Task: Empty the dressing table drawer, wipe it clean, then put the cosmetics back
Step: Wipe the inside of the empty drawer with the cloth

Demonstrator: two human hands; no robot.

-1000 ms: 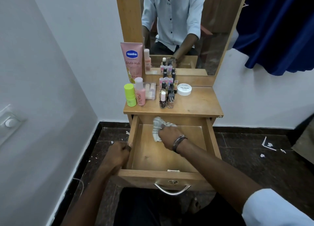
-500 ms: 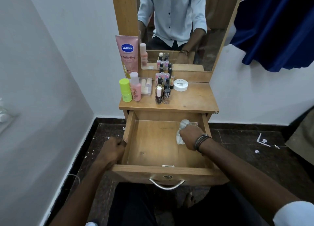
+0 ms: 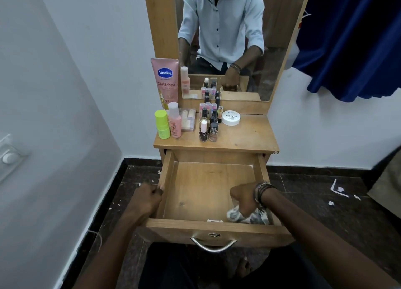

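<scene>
Wooden and pulled fully out, the bare light-brown drawer (image 3: 208,191) is steadied by the left hand (image 3: 145,198) curled over its left wall while the right hand (image 3: 244,198) bunches a pale patterned cloth (image 3: 236,216) into the near right corner, where hard scrubbing could, I judge, jolt the upright nail-polish bottles (image 3: 208,126) waiting on the tabletop (image 3: 249,136).

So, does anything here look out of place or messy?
Only the floor: white scraps lie right of the drawer, and small flecks lie left. The bottles stand upright, nothing spilled.
</scene>
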